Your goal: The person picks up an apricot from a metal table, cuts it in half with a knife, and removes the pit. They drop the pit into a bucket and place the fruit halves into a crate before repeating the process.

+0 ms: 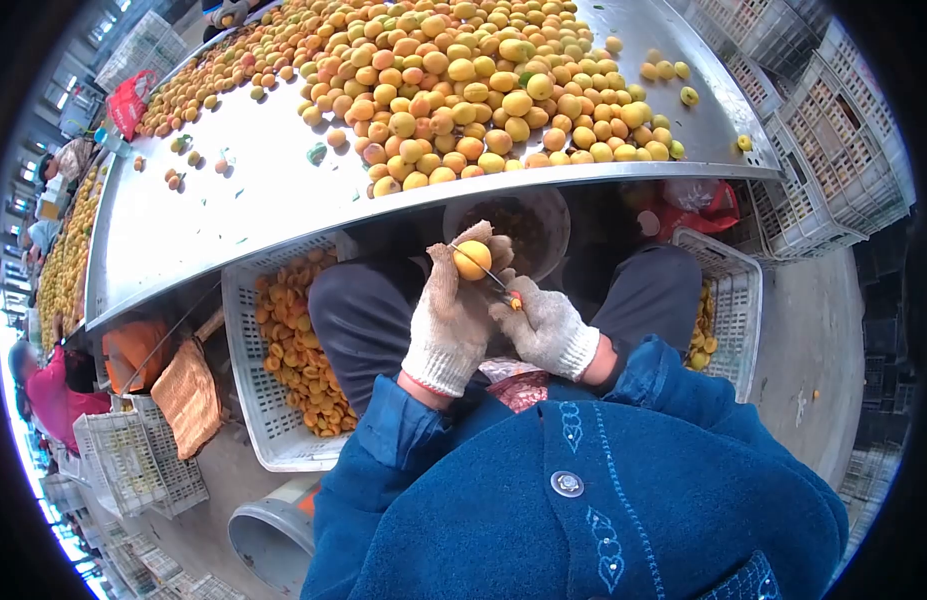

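Both my hands wear knitted work gloves and meet over my lap. In my left hand (449, 318) sits a whole yellow-orange apricot (472, 261), held between thumb and fingers. My right hand (546, 325) grips the red and yellow handle of a small knife (498, 284). Its thin blade reaches up to the left and lies across the apricot. Behind my hands, under the table edge, stands a round bucket (558, 225) with dark contents. To the left of my knees a white crate (245, 375) holds many halved apricots (301, 345).
A metal table (253, 205) carries a large heap of apricots (463, 90). On my right stands another crate (748, 320) with fruit pieces, and stacked crates (833, 140) rise beyond it. A grey bucket (273, 535) lies at lower left. A person in pink (58, 400) sits far left.
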`<state>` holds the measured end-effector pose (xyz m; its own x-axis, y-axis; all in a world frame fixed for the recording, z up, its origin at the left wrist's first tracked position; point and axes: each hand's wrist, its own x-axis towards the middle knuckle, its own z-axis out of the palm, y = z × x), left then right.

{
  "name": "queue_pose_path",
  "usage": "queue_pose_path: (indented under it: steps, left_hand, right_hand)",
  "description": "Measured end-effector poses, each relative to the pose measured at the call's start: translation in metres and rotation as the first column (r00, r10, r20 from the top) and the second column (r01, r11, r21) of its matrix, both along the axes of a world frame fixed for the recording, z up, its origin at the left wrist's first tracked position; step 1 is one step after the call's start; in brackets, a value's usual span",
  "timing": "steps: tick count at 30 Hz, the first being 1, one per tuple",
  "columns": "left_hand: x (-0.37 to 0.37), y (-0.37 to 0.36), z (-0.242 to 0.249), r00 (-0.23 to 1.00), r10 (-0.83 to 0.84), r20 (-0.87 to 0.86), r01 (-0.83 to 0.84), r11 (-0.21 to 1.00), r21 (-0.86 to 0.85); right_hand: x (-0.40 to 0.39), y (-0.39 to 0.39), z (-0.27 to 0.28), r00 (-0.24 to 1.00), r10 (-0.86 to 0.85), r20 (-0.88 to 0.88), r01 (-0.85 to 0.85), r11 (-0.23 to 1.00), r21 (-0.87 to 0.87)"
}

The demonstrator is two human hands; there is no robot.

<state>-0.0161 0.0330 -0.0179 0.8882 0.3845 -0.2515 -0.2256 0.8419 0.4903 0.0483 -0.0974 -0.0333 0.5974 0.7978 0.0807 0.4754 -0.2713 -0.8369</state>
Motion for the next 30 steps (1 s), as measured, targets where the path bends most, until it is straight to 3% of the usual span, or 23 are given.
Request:
queue_pose_path:
  steps: [4, 7, 9, 11, 13, 14, 16, 17, 19, 20, 22, 23, 25, 28, 30]
  left_hand:
    - [-0.003, 0.005, -0.006, 0.996, -0.059, 0.059, 0.056, 0.997, 0.062]
    - [-0.004, 0.004, -0.006, 0.999, -0.036, 0.030, 0.034, 0.997, 0.071]
    - [-0.003, 0.001, -0.007, 0.998, -0.014, 0.067, 0.020, 0.995, -0.094]
    - [-0.004, 0.005, -0.009, 0.995, -0.038, 0.087, 0.048, 0.992, -0.119]
    - [-0.006, 0.006, -0.009, 0.992, -0.069, 0.107, 0.085, 0.986, -0.145]
    - [-0.006, 0.006, -0.007, 0.998, -0.057, 0.038, 0.060, 0.995, -0.082]
    - [-0.007, 0.008, -0.010, 0.999, -0.038, -0.030, 0.038, 0.999, -0.017]
    - [-0.008, 0.011, -0.016, 0.999, -0.039, -0.011, 0.038, 0.999, -0.012]
    - [-0.009, 0.013, -0.018, 0.999, -0.038, 0.006, 0.039, 0.999, -0.010]
    - [-0.010, 0.013, -0.014, 0.999, -0.046, 0.009, 0.046, 0.999, -0.013]
    - [-0.012, 0.013, -0.009, 0.999, -0.051, 0.012, 0.051, 0.999, -0.015]
    - [-0.012, 0.014, -0.007, 0.997, -0.066, 0.029, 0.064, 0.995, 0.074]
    - [-0.012, 0.014, -0.003, 0.995, -0.087, 0.044, 0.078, 0.983, 0.163]
    - [-0.013, 0.014, 0.003, 0.992, -0.118, 0.047, 0.108, 0.977, 0.183]
    - [-0.014, 0.013, 0.003, 0.985, -0.169, 0.014, 0.165, 0.973, 0.159]
  right_hand:
    - [0.003, -0.001, 0.000, 0.999, 0.030, 0.013, -0.029, 0.995, -0.097]
    - [0.002, 0.001, -0.002, 1.000, 0.015, 0.012, -0.015, 1.000, -0.014]
    - [0.001, 0.000, -0.004, 1.000, 0.014, 0.011, -0.013, 1.000, -0.022]
    - [0.001, 0.000, -0.005, 1.000, 0.014, 0.008, -0.014, 0.999, -0.028]
    - [0.003, 0.000, -0.004, 0.988, 0.078, -0.133, -0.074, 0.997, 0.034]
    - [0.003, -0.001, -0.001, 0.988, 0.076, -0.132, -0.073, 0.997, 0.033]
    - [0.003, -0.001, 0.006, 0.805, 0.107, -0.584, -0.089, 0.994, 0.060]
    - [0.005, -0.003, 0.006, 0.805, 0.107, -0.584, -0.089, 0.994, 0.060]
    - [0.010, -0.006, 0.005, 0.564, 0.107, -0.819, -0.097, 0.993, 0.063]
    - [0.008, -0.005, 0.002, 0.563, 0.106, -0.820, -0.099, 0.993, 0.061]
    - [0.005, -0.002, -0.002, 0.926, 0.114, -0.360, -0.074, 0.990, 0.122]
    - [0.007, -0.003, 0.001, 0.926, 0.114, -0.359, -0.075, 0.990, 0.121]
    - [0.014, -0.007, 0.013, 0.993, 0.096, -0.074, -0.107, 0.979, -0.171]
    - [0.015, -0.006, 0.018, 0.997, 0.047, 0.067, -0.027, 0.963, -0.269]
    - [0.015, -0.008, 0.017, 0.989, 0.044, 0.141, -0.008, 0.969, -0.246]
